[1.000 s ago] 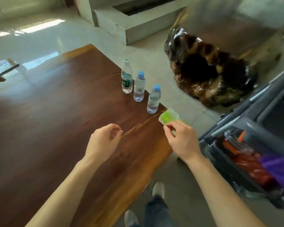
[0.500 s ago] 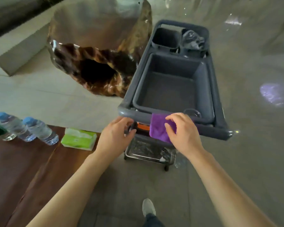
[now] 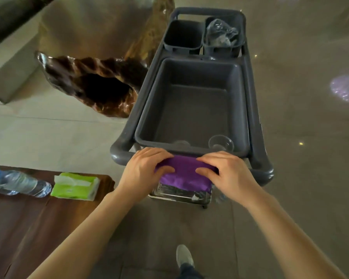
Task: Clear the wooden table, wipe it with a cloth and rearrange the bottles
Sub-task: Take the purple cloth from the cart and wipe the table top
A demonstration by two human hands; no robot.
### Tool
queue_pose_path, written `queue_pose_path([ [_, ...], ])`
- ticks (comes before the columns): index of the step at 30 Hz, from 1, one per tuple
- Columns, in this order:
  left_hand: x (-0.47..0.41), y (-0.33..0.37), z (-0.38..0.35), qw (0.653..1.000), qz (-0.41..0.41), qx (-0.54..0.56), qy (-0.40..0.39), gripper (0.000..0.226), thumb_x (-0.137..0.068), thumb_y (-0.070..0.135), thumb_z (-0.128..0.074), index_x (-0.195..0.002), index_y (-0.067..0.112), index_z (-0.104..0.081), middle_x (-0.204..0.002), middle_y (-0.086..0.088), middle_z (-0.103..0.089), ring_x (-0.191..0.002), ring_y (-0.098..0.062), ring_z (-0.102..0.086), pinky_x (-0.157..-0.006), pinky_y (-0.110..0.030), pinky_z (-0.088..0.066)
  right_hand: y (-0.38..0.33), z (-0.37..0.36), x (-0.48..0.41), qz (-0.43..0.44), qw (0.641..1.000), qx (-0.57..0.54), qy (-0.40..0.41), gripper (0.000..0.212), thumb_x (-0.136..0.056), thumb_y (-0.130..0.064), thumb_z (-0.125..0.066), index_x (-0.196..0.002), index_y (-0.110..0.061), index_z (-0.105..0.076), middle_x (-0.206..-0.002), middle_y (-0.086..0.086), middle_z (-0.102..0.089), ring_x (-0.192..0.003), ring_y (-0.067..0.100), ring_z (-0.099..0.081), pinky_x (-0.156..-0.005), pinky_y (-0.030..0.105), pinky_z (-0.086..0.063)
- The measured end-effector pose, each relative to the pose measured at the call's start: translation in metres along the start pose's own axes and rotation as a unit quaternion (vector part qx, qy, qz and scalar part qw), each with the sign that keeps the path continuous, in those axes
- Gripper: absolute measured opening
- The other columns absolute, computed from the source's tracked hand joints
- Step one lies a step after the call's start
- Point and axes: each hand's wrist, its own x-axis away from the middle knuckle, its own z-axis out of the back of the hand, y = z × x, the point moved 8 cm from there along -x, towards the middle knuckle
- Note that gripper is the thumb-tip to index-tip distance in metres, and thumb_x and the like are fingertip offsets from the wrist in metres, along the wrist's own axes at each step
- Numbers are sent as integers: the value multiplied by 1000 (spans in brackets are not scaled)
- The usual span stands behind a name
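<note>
Cart [image 3: 258, 125] stood at 12 o'clock from the person, handle end nearest. Large tub [image 3: 191, 109] sat on top of cart; two small bins behind it at the far end, left bin [image 3: 182, 36] beside right bin [image 3: 223, 37], bag [image 3: 222, 34] in the right one. Clear cup [image 3: 221, 142] lay in the tub's near right corner. Cloth [image 3: 184, 174] hung at the cart's near end, left hand [image 3: 147, 168] and right hand [image 3: 228, 172] on it side by side. Table [image 3: 28, 218] at 9 o'clock; tissue pack [image 3: 75, 186] on its far corner, bottles [image 3: 18, 183] just left of the pack. Tree-root stump [image 3: 93, 85] at 11 o'clock, left of cart. Shoe [image 3: 184, 255] at 6 o'clock.
</note>
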Motion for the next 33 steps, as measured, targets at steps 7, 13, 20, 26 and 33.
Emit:
queue_pose_path([
  [7,4,3,23,994,25,41,96,18,-97,24,-61,-99,10,-72,-96,-4,-73,-93,-21,-68,-90,-39,-54,-18,9,-17,21,994,-93,58,19,-92,-36,-67,-96,-18,-72,-87,-12,-70,-81,6,-66,-74,28,-54],
  [13,47,-21,81,969,105,134,177,18,-98,27,-60,-109,14,-64,-99,6,-67,-88,-8,-66,-74,-16,-55,-79,13,-46,59,971,-227,42,21,-93,-53,-59,-95,-32,-62,-92,-20,-67,-83,-2,-66,-57,5,-45],
  [20,149,-71,140,910,251,129,303,3,-100,36,-55,-102,35,-56,-92,22,-64,-90,2,-60,-74,-6,-42,-185,-49,-75,144,949,-275,-53,23,-101,-48,-42,-104,-29,-55,-90,-24,-64,-79,0,-66,-52,8,-47],
  [26,288,-107,144,816,404,141,389,8,-100,42,-49,-93,38,-51,-90,19,-64,-84,-1,-59,-69,-9,-40,-283,-155,-60,190,930,-270,-162,31,-102,-52,-38,-100,-26,-56,-81,-14,-64,-75,7,-63,-66,41,-56],
  [33,441,-125,77,659,537,247,465,13,-92,39,-63,-100,34,-56,-86,19,-63,-71,0,-57,-65,-13,-44,-339,-287,1,191,898,-239,-317,27,-100,-52,-43,-97,-30,-58,-83,-7,-66,-77,13,-64,-72,50,-57],
])
